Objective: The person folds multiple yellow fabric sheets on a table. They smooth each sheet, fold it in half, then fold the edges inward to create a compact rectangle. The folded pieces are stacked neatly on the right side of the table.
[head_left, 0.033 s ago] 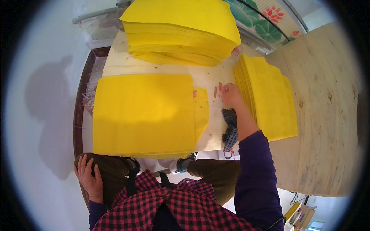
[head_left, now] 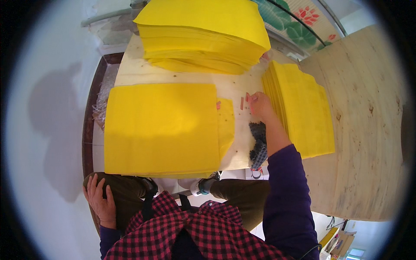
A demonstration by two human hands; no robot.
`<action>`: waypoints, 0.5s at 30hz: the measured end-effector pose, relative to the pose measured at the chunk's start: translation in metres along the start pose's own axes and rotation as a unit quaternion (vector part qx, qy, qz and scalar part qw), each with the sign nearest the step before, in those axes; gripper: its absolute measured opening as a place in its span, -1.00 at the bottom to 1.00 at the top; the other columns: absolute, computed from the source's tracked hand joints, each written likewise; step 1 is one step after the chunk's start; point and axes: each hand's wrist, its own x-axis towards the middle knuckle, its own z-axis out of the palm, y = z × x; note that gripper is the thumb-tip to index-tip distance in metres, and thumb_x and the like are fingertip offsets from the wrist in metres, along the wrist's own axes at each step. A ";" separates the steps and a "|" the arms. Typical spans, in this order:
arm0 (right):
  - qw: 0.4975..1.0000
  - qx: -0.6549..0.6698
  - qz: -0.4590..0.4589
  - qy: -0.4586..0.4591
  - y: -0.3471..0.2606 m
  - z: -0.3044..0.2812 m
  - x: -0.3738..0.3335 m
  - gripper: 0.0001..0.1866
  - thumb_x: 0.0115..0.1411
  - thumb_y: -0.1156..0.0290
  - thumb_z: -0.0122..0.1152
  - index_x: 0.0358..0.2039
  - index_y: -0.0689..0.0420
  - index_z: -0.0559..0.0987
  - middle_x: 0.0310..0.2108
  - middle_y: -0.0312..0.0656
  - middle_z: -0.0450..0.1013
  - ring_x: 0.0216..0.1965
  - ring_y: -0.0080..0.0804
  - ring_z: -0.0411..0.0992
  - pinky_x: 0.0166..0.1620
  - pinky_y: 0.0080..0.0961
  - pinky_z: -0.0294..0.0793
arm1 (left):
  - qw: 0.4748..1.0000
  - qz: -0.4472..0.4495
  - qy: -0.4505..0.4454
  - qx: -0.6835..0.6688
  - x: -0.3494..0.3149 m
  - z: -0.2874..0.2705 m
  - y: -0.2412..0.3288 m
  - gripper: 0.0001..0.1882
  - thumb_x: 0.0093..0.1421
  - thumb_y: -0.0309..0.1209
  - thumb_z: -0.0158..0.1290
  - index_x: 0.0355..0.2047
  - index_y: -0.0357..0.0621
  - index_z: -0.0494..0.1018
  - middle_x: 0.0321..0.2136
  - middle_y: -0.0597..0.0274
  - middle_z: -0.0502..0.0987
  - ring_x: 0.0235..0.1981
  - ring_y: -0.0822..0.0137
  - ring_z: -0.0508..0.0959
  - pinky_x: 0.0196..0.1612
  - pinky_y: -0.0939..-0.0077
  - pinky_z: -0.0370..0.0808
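My left hand rests on my left knee, fingers spread, holding nothing. On the wooden table, my right hand is closed in a pinch, with a small red strip at its fingertips. Another reddish strip lies just left of it. A wide flat stack of yellow cloth sheets lies in front of me, with a small red piece at its right edge on a yellow layer jutting out beneath. Below my right wrist lies a crumpled dark patterned cloth.
A tall pile of yellow sheets stands at the table's far side. Another yellow stack lies right of my right hand. A large wooden board is farther right. On the left runs a white wall; clear plastic wrapping lies beside the table.
My right hand has shifted very slightly up, away from me. The left hand and the yellow stacks stay in place.
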 end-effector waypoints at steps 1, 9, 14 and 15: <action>0.998 0.055 0.016 0.004 0.003 0.001 0.011 -0.77 0.15 0.29 0.18 -0.48 0.21 0.53 -0.44 -0.03 0.53 -0.42 -0.18 0.50 -0.37 -0.29 0.47 | 1.000 -0.002 -0.001 0.000 0.000 0.000 0.000 -0.74 0.20 -0.43 0.01 -0.10 -0.21 0.48 0.10 0.09 0.40 0.22 0.08 0.28 0.33 -0.02 -0.05; 0.993 -0.066 0.100 -0.022 -0.011 0.000 0.021 -0.72 0.09 0.28 0.29 -0.48 0.28 0.52 -0.57 -0.11 0.51 -0.61 -0.40 0.45 -0.56 -0.44 0.41 | 1.000 -0.005 -0.001 -0.001 0.001 -0.001 0.001 -0.74 0.19 -0.44 0.02 -0.11 -0.20 0.48 0.10 0.09 0.40 0.22 0.09 0.28 0.33 -0.03 -0.05; 0.981 -0.140 0.081 -0.110 -0.024 0.007 0.026 -0.63 0.13 0.18 0.20 -0.61 0.25 0.54 -0.66 -0.12 0.46 -0.62 -0.30 0.43 -0.47 -0.37 0.41 | 1.000 0.001 0.000 -0.001 0.001 0.000 -0.001 -0.74 0.19 -0.43 0.02 -0.11 -0.20 0.48 0.10 0.10 0.40 0.22 0.09 0.28 0.32 -0.03 -0.04; 0.965 -0.170 0.088 -0.179 -0.026 0.001 0.029 -0.59 0.14 0.11 0.18 -0.52 0.28 0.53 -0.57 -0.04 0.49 -0.49 -0.19 0.47 -0.33 -0.29 0.45 | 1.000 0.001 0.000 0.000 0.001 0.001 -0.001 -0.74 0.19 -0.43 0.02 -0.11 -0.20 0.48 0.10 0.10 0.40 0.22 0.09 0.28 0.32 -0.03 -0.04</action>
